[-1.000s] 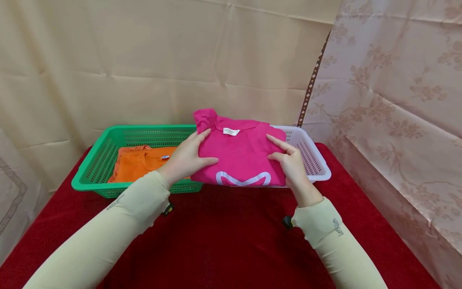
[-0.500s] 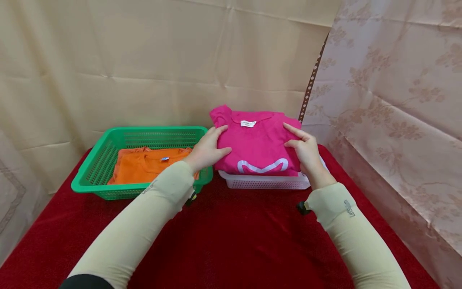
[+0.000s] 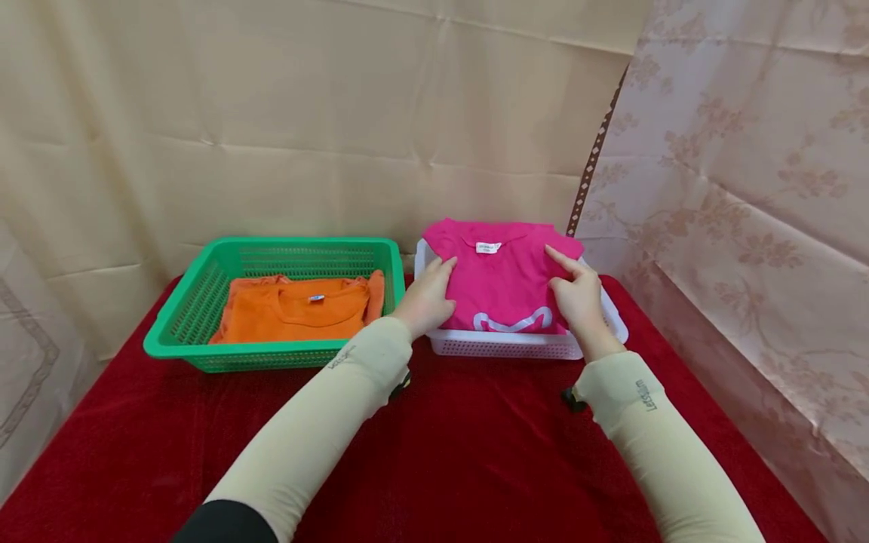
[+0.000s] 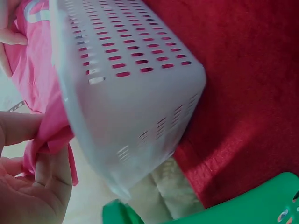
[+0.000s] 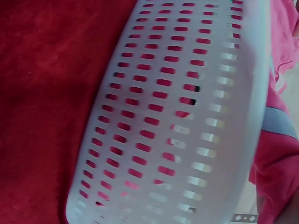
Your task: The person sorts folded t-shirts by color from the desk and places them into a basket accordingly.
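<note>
A folded pink T-shirt [image 3: 502, 279] with a white neck label and a pale outline print lies over the white basket [image 3: 505, 345], its lower part inside the front rim. My left hand [image 3: 426, 299] grips its left edge, thumb on top. The left wrist view shows that hand [image 4: 37, 182] with the pink cloth [image 4: 51, 133] pinched between thumb and fingers at the basket's rim. On the right edge my right hand [image 3: 578, 302] holds the shirt, index finger and thumb laid over it. The basket's wall [image 5: 154, 107] fills most of the right wrist view.
To the left stands a green basket [image 3: 271, 353] holding a folded orange T-shirt [image 3: 299, 313]. Both baskets rest on a table with a red cloth [image 3: 468, 445]. A beige curtain [image 3: 326, 113] hangs behind, and a floral cloth [image 3: 760, 204] hangs along the right side.
Both hands have carried the pink T-shirt to the right, away from the green basket, and lowered it into the white basket. The orange T-shirt has come fully into view.
</note>
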Action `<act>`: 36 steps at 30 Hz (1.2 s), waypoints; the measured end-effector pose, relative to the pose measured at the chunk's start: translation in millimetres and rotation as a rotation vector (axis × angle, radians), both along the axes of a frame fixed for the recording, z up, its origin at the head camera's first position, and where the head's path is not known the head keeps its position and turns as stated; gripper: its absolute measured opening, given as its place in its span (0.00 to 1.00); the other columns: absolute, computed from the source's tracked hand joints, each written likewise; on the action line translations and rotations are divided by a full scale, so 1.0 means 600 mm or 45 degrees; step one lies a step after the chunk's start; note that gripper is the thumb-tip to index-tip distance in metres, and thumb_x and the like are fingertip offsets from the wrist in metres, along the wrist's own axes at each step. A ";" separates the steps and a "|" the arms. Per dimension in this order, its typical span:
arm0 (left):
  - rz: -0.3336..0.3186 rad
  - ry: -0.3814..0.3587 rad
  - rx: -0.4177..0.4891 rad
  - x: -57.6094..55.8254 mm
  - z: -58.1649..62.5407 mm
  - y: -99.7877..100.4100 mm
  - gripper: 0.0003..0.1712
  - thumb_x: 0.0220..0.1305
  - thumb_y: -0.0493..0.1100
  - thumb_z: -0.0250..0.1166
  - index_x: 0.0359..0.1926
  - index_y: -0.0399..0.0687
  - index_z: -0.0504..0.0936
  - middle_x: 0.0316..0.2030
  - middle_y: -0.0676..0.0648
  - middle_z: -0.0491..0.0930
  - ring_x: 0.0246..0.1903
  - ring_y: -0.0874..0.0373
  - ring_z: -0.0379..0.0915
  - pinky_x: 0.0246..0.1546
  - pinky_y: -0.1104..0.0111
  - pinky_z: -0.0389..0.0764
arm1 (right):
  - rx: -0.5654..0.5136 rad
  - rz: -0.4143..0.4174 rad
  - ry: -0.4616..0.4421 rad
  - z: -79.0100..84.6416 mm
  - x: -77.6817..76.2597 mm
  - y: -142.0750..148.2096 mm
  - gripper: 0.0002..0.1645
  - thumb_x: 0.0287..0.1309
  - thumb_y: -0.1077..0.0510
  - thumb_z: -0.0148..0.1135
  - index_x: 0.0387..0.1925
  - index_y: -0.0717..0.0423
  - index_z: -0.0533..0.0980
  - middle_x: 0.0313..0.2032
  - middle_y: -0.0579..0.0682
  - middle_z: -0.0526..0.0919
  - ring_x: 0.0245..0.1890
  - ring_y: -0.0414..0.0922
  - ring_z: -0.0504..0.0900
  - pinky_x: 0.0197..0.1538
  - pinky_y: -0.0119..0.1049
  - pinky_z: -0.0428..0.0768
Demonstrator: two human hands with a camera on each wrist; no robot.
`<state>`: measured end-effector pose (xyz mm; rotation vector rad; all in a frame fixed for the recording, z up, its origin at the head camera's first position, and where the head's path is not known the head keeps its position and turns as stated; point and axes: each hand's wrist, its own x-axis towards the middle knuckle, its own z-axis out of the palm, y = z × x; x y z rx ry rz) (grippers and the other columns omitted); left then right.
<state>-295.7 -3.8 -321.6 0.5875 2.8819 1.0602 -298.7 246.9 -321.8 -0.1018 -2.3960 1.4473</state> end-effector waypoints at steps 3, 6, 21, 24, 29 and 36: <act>-0.003 0.035 -0.068 0.000 -0.009 0.009 0.42 0.65 0.35 0.61 0.77 0.39 0.53 0.75 0.38 0.53 0.76 0.46 0.49 0.74 0.58 0.60 | 0.078 -0.009 0.037 -0.015 0.000 0.004 0.38 0.51 0.73 0.48 0.64 0.48 0.75 0.67 0.56 0.72 0.51 0.46 0.67 0.26 0.23 0.62; -0.015 0.076 -0.131 -0.004 -0.016 0.015 0.42 0.65 0.34 0.61 0.76 0.37 0.53 0.75 0.36 0.53 0.76 0.45 0.49 0.73 0.59 0.60 | 0.114 0.000 0.066 -0.024 -0.003 0.007 0.40 0.49 0.74 0.47 0.64 0.51 0.75 0.66 0.58 0.73 0.51 0.46 0.68 0.26 0.23 0.61; -0.007 0.133 -0.314 -0.021 -0.044 0.039 0.40 0.65 0.34 0.61 0.76 0.38 0.55 0.75 0.37 0.56 0.72 0.43 0.58 0.73 0.58 0.61 | 0.345 -0.041 -0.022 -0.054 -0.023 0.023 0.41 0.49 0.73 0.43 0.66 0.51 0.73 0.67 0.62 0.71 0.31 0.50 0.64 0.17 0.28 0.57; 0.022 0.095 -0.403 -0.026 -0.044 0.041 0.41 0.66 0.38 0.62 0.76 0.41 0.56 0.75 0.40 0.57 0.71 0.44 0.62 0.70 0.58 0.67 | 0.472 -0.019 -0.086 -0.056 -0.030 0.024 0.40 0.50 0.72 0.44 0.66 0.52 0.72 0.66 0.64 0.71 0.33 0.52 0.66 0.19 0.29 0.58; 0.089 0.052 -0.510 -0.029 -0.051 0.045 0.38 0.66 0.41 0.62 0.75 0.42 0.60 0.72 0.39 0.62 0.69 0.44 0.62 0.65 0.55 0.72 | 0.701 0.086 -0.245 -0.059 -0.040 0.020 0.38 0.53 0.71 0.44 0.68 0.57 0.69 0.62 0.68 0.73 0.35 0.55 0.70 0.27 0.36 0.68; 0.181 0.113 -0.521 -0.030 -0.057 0.047 0.27 0.63 0.40 0.64 0.64 0.42 0.74 0.67 0.37 0.65 0.65 0.42 0.59 0.62 0.58 0.73 | 0.949 0.044 -0.459 -0.060 -0.044 0.007 0.32 0.65 0.63 0.47 0.71 0.59 0.64 0.69 0.73 0.57 0.66 0.69 0.62 0.65 0.64 0.66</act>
